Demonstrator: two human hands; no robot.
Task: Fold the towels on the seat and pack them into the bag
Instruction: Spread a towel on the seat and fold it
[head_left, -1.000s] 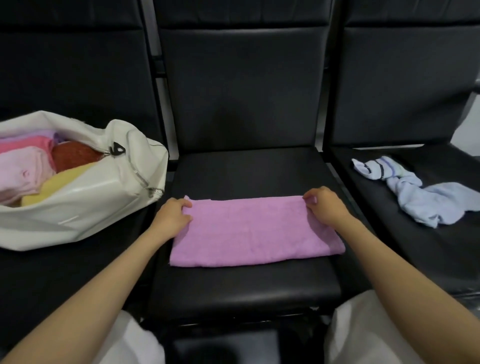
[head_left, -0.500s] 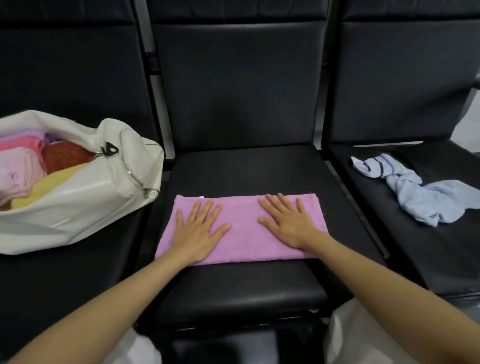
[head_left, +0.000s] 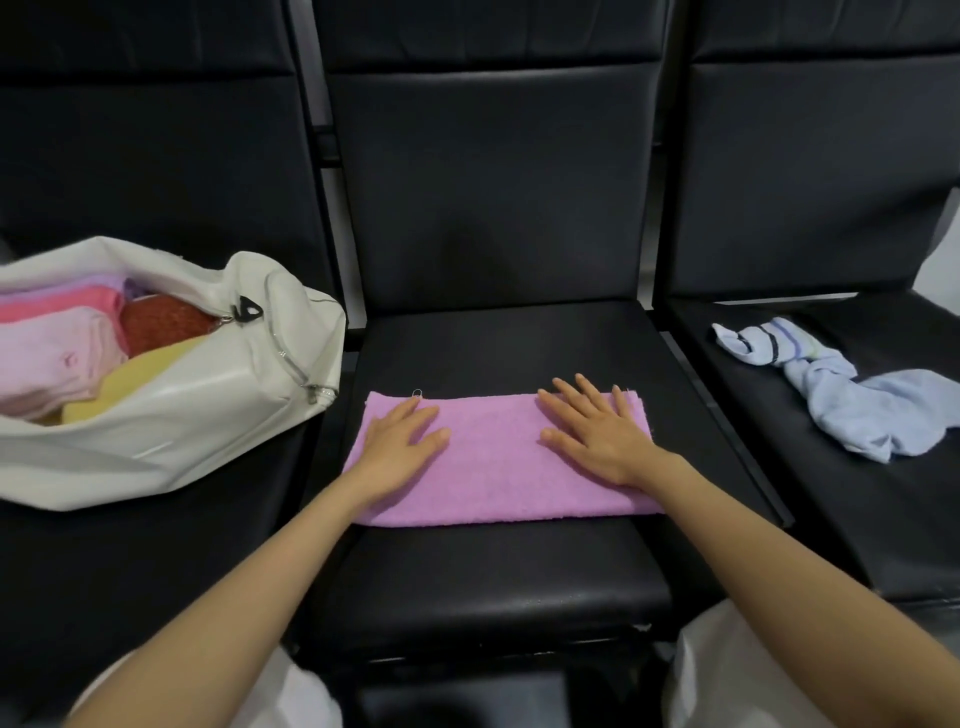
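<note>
Here left hand (head_left: 397, 441), right hand (head_left: 597, 434) flat on purple towel (head_left: 493, 467), fingers (head_left: 590, 393) spread; black seat (head_left: 493, 348) beyond far edge.

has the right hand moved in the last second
Yes: right hand slid left off the purple towel's far right corner, toward the white bag, and now lies flat.

Bare black seat cushion (head_left: 493, 571) lies open above and below the purple towel (head_left: 493, 467) at frame centre, while the white bag (head_left: 208, 415) crowds its left edge, the upright backrest (head_left: 493, 182) walls the top, and a crumpled blue towel (head_left: 857, 410) lies at right.
</note>
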